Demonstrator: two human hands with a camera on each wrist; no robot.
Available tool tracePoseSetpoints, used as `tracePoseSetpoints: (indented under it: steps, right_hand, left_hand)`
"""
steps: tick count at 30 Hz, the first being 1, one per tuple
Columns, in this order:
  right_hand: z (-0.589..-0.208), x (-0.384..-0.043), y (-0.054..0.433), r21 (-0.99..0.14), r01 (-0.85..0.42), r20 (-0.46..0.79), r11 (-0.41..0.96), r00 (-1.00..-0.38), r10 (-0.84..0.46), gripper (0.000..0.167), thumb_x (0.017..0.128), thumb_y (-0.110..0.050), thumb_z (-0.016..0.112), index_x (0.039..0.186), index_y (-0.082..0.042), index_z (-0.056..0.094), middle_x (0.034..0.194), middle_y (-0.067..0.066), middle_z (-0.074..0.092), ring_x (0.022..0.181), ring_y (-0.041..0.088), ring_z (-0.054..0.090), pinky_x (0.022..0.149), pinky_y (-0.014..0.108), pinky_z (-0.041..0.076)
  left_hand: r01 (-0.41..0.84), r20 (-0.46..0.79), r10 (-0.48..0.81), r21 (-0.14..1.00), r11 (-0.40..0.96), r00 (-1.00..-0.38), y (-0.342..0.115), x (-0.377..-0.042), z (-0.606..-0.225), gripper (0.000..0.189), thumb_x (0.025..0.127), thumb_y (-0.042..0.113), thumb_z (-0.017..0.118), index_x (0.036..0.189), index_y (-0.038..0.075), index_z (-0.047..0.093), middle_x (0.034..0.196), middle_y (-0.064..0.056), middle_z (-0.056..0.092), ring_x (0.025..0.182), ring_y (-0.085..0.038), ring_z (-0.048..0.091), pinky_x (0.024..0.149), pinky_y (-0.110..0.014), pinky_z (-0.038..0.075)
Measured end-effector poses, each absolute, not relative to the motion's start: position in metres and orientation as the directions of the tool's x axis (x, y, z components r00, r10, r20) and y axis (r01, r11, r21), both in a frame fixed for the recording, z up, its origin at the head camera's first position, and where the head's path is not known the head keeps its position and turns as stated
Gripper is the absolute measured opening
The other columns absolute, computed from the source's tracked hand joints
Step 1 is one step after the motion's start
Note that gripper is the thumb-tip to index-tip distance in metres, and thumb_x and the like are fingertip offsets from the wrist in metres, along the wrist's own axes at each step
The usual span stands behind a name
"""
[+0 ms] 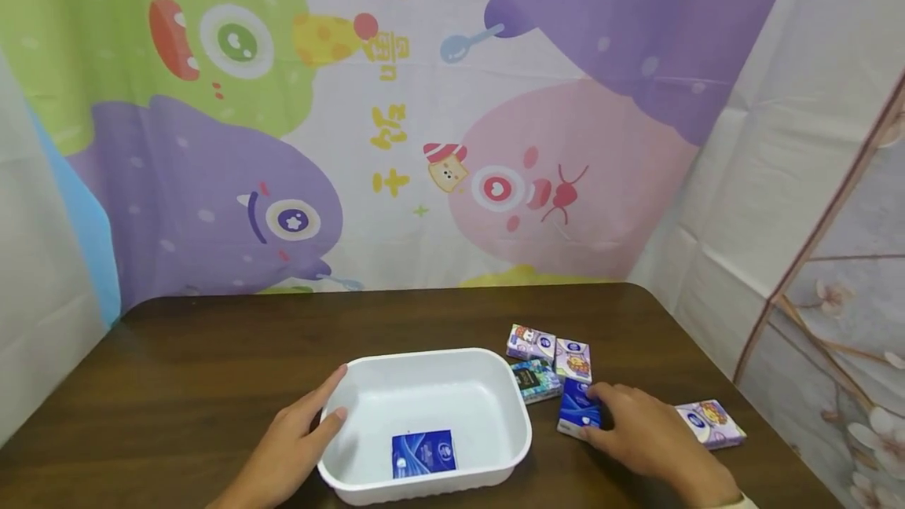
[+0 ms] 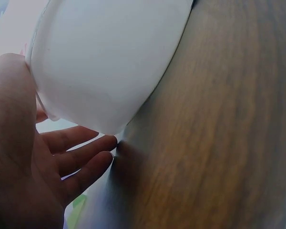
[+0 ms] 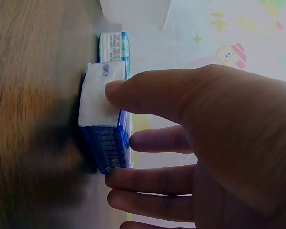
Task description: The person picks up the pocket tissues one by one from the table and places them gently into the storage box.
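Observation:
My left hand [image 1: 288, 434] is at the left end of a white plastic basin [image 1: 519, 434], thumb over the rim and fingers along the outside wall. In the left wrist view the fingers [image 2: 83, 160] curve around the lower part of the basin's wall [image 2: 105, 62]. A blue tissue pack [image 1: 424, 452] lies flat inside the basin. On the table to the right, my right hand [image 1: 646, 430] grips another blue tissue pack [image 1: 576, 407] between thumb and fingers. In the right wrist view its thumb presses the pack's white end [image 3: 97, 102], fingertips at its side.
Next to the gripped pack lie a teal patterned pack [image 1: 535, 380] and two light purple cartoon packs [image 1: 530, 342]. Another purple pack [image 1: 714, 422] lies beyond the right hand. A cartoon-printed curtain [image 1: 396, 250] hangs behind the brown table [image 1: 233, 344].

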State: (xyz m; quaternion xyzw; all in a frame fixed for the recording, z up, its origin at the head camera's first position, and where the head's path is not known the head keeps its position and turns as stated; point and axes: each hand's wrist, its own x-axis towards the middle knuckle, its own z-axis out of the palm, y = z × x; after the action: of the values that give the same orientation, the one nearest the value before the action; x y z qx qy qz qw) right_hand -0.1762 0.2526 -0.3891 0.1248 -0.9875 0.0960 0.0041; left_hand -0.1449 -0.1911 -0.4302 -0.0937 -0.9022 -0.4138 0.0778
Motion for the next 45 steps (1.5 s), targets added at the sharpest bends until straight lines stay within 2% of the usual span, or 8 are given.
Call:
tracePoseSetpoints:
  steps: [12, 19, 28, 31, 36, 39, 45]
  right_hand:
    - [-0.391, -0.177, 0.253, -0.201, -0.254, 0.03, 0.946, -0.967, -0.253, 0.056, 0.082, -0.047, 0.079, 0.124, -0.013, 0.066, 0.122, 0.015, 0.067, 0.113, 0.038, 0.062, 0.094, 0.059, 0.047]
    - [-0.392, -0.177, 0.25, -0.198, -0.256, 0.039, 0.946, -0.967, -0.253, 0.053, 0.082, -0.038, 0.081, 0.127, -0.013, 0.066, 0.117, 0.009, 0.064, 0.107, 0.031, 0.063, 0.09, 0.057, 0.05]
    - [-0.389, -0.174, 0.25, -0.196, -0.261, 0.025, 0.945, -0.965, -0.262, 0.049, 0.082, -0.024, 0.079, 0.128, -0.012, 0.065, 0.119, 0.01, 0.064, 0.111, 0.033, 0.062, 0.094, 0.057, 0.048]
    - [-0.388, -0.176, 0.247, -0.192, -0.262, 0.038, 0.946, -0.965, -0.26, 0.051, 0.083, -0.035, 0.08, 0.127, -0.012, 0.066, 0.116, 0.009, 0.065, 0.107, 0.031, 0.063, 0.09, 0.056, 0.05]
    - [-0.386, -0.18, 0.241, -0.189, -0.243, 0.074, 0.951, -0.97, -0.233, 0.067, 0.08, -0.062, 0.075, 0.123, -0.012, 0.065, 0.101, 0.003, 0.065, 0.09, 0.022, 0.064, 0.076, 0.052, 0.054]
    - [-0.385, -0.183, 0.238, -0.183, -0.229, 0.08, 0.956, -0.973, -0.218, 0.067, 0.079, -0.065, 0.073, 0.119, -0.012, 0.065, 0.093, 0.002, 0.063, 0.083, 0.02, 0.063, 0.07, 0.051, 0.054]
    - [-0.386, -0.184, 0.238, -0.166, -0.189, 0.023, 0.968, -0.982, -0.188, 0.063, 0.079, -0.058, 0.078, 0.121, -0.012, 0.064, 0.094, 0.004, 0.063, 0.083, 0.021, 0.062, 0.072, 0.054, 0.054]
  left_hand:
    - [0.261, 0.261, 0.097, 0.72, 0.643, -0.96, -0.191, -0.145, -0.431, 0.054, 0.102, 0.027, 0.059, 0.153, 0.017, 0.044, 0.146, -0.012, 0.053, 0.133, -0.033, 0.05, 0.106, -0.055, 0.04]
    - [0.265, 0.267, 0.099, 0.714, 0.648, -0.959, -0.191, -0.144, -0.431, 0.054, 0.102, 0.028, 0.058, 0.153, 0.017, 0.044, 0.147, -0.013, 0.052, 0.133, -0.035, 0.05, 0.106, -0.056, 0.04]
    - [0.27, 0.262, 0.109, 0.72, 0.64, -0.959, -0.191, -0.144, -0.429, 0.055, 0.102, 0.028, 0.058, 0.154, 0.017, 0.043, 0.147, -0.013, 0.052, 0.133, -0.035, 0.049, 0.106, -0.056, 0.04]
    - [0.26, 0.249, 0.109, 0.721, 0.642, -0.962, -0.193, -0.145, -0.428, 0.055, 0.103, 0.029, 0.057, 0.155, 0.017, 0.042, 0.148, -0.013, 0.05, 0.134, -0.037, 0.048, 0.106, -0.057, 0.039]
    - [0.251, 0.243, 0.104, 0.722, 0.645, -0.964, -0.195, -0.146, -0.427, 0.056, 0.103, 0.029, 0.057, 0.155, 0.017, 0.04, 0.15, -0.014, 0.048, 0.135, -0.037, 0.046, 0.106, -0.057, 0.039]
    - [0.26, 0.254, 0.103, 0.724, 0.639, -0.962, -0.195, -0.146, -0.428, 0.055, 0.103, 0.027, 0.057, 0.155, 0.016, 0.041, 0.149, -0.014, 0.049, 0.135, -0.037, 0.046, 0.106, -0.057, 0.039]
    - [0.263, 0.243, 0.117, 0.744, 0.614, -0.963, -0.192, -0.146, -0.431, 0.055, 0.102, 0.027, 0.058, 0.154, 0.016, 0.042, 0.149, -0.012, 0.049, 0.134, -0.032, 0.047, 0.106, -0.052, 0.041]
